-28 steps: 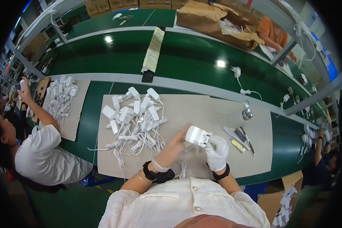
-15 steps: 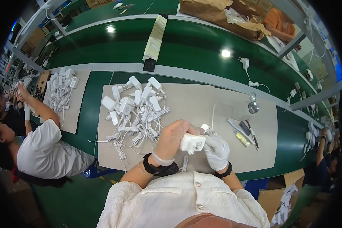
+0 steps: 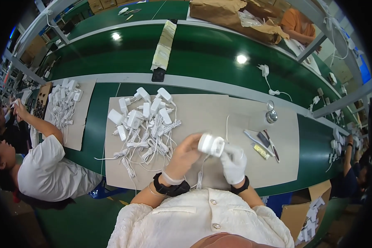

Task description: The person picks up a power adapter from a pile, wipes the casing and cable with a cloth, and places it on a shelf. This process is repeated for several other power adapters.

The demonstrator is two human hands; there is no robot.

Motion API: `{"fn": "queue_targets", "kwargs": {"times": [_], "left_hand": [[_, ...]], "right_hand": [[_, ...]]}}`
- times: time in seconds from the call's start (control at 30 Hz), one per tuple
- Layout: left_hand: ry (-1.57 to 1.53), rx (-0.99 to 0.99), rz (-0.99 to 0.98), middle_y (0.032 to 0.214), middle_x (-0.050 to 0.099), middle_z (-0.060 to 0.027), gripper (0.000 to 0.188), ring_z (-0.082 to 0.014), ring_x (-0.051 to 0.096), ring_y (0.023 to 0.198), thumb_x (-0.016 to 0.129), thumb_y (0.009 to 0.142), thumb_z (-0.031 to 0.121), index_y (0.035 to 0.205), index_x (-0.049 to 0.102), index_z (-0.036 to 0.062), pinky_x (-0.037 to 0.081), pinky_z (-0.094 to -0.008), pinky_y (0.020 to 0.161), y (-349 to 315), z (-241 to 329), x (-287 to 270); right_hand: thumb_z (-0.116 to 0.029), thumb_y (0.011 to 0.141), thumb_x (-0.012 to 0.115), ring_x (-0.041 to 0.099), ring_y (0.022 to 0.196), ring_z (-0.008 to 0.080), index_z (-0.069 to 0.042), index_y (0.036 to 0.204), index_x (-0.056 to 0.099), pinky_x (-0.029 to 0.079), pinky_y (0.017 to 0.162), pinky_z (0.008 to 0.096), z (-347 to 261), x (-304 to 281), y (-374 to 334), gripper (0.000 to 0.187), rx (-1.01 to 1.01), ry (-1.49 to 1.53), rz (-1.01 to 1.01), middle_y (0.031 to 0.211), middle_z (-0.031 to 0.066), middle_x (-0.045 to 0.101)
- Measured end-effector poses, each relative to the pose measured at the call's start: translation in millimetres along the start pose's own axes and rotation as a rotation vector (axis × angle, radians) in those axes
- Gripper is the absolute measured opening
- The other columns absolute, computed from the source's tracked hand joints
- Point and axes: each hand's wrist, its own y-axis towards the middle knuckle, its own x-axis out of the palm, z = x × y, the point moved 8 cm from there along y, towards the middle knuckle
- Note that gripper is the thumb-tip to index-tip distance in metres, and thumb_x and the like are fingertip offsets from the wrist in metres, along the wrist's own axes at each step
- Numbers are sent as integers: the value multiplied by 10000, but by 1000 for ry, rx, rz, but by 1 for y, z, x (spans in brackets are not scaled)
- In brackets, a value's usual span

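A white plug-in power adapter (image 3: 211, 145), smeared by motion, is held up in front of my chest. My left hand (image 3: 185, 160), with a black band on its wrist, grips the adapter from the left, fingers wrapped round it. From the right my right hand (image 3: 234, 166), in a white glove, has its fingers bent and closed against the adapter's right end. Thin white cord (image 3: 200, 177) shows below the hands on the grey-brown board. Left of my hands lies a heap of white adapters (image 3: 135, 119) with bundled cords (image 3: 151, 144).
A cardboard sheet (image 3: 277, 173) covers the green bench. To the right lie a small round metal tin (image 3: 271, 116), a brush-like tool (image 3: 272, 145) and a yellowish packet (image 3: 261, 151). A person (image 3: 41, 169) works at left. An open carton (image 3: 295, 215) of white pieces stands lower right.
The adapter has been turned over and lifted slightly away from me; its pronged face no longer shows. Both hands still hold it. The whole view has shifted a little.
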Motion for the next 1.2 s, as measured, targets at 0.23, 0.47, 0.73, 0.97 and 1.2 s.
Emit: {"fn": "queue_targets", "kwargs": {"times": [0.23, 0.47, 0.73, 0.97, 1.2], "left_hand": [[533, 134, 71, 1154, 579, -81, 439, -191, 581, 1035, 602, 868, 88, 1292, 503, 39, 460, -297, 879, 0, 29, 7], [-398, -209, 77, 925, 594, -40, 393, -142, 578, 852, 681, 765, 1, 1135, 552, 28, 457, -262, 767, 3, -2, 14], [-16, -160, -149, 962, 597, -42, 339, -115, 611, 887, 671, 778, 12, 1092, 545, 23, 491, -258, 760, -11, -7, 25], [75, -160, -140, 880, 583, -32, 232, -103, 574, 784, 679, 797, 59, 999, 565, 45, 467, -236, 695, -8, -3, 35], [-165, -213, -232, 779, 551, -33, 205, -121, 533, 663, 676, 790, 82, 945, 552, 35, 424, -225, 608, -17, -15, 42]], "right_hand": [[-48, 824, 672, 605, 731, 257, -38, 961, 622, 492, 699, 355, 15, -6, 36, 146, 258, 278, 69, 853, 114, 614], [-152, 843, 651, 612, 796, 300, -62, 981, 672, 495, 710, 382, -39, 4, 9, 166, -140, 0, -368, 854, 129, 635], [-203, 835, 629, 601, 820, 353, -101, 1006, 690, 492, 750, 418, 119, -124, 16, 208, 294, -766, -67, 894, 149, 642], [-201, 793, 678, 600, 858, 368, -19, 933, 659, 486, 770, 443, 156, -119, 16, 230, 413, -738, -307, 907, 202, 634], [-52, 825, 652, 598, 741, 218, -46, 937, 455, 445, 685, 274, 44, -92, 5, 227, 229, -20, -268, 809, 89, 515]]}}
